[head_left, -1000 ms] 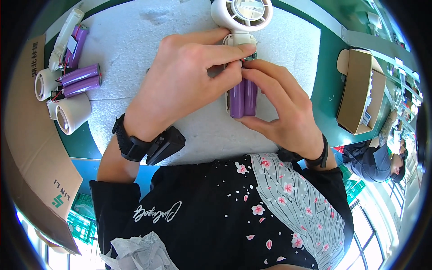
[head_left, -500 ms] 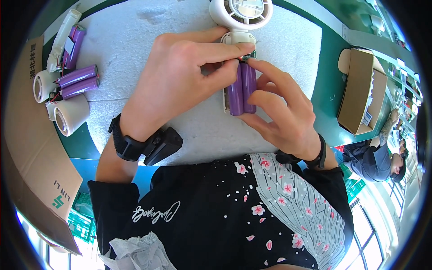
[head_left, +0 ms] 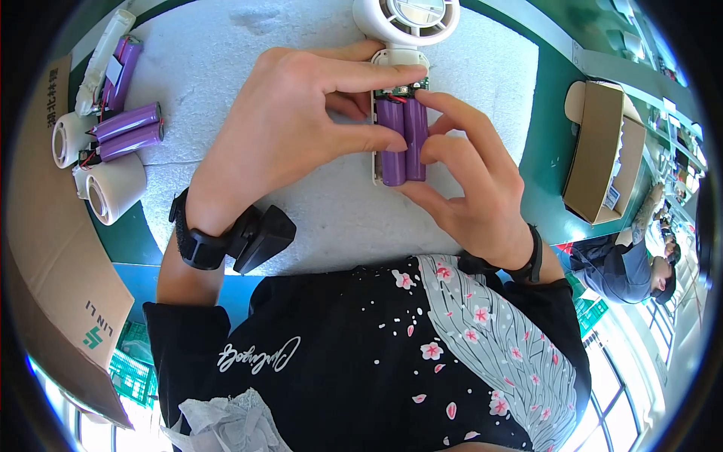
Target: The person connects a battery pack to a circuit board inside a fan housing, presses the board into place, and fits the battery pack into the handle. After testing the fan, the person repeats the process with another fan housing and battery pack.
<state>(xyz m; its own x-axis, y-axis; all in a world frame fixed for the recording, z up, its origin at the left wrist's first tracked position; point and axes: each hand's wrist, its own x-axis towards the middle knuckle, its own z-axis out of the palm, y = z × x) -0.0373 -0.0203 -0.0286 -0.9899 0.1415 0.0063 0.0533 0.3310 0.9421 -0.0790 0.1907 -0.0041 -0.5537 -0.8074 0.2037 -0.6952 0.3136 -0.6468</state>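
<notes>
Left hand arches in from the left, palm down, index finger laid straight across the top of the handle, thumb out flat on the left-hand battery; the gap between the two is wide, yet both bear on the handheld fan and hold it. And over on the right, the right hand is curled, index fingertip up at the far end of the right-hand battery, another finger bent against its side, thumb tucked at the near end, a loose, half-open grip around the pair of batteries. The fan lies on the foam mat, right of the middle, its round head up by the far edge, handle pointing towards the near edge. What a view of it: cream-white casing, handle opened up, two glossy purple cylinders side by side in the shell, a green circuit board just above them, and a red wire at their far ends.
</notes>
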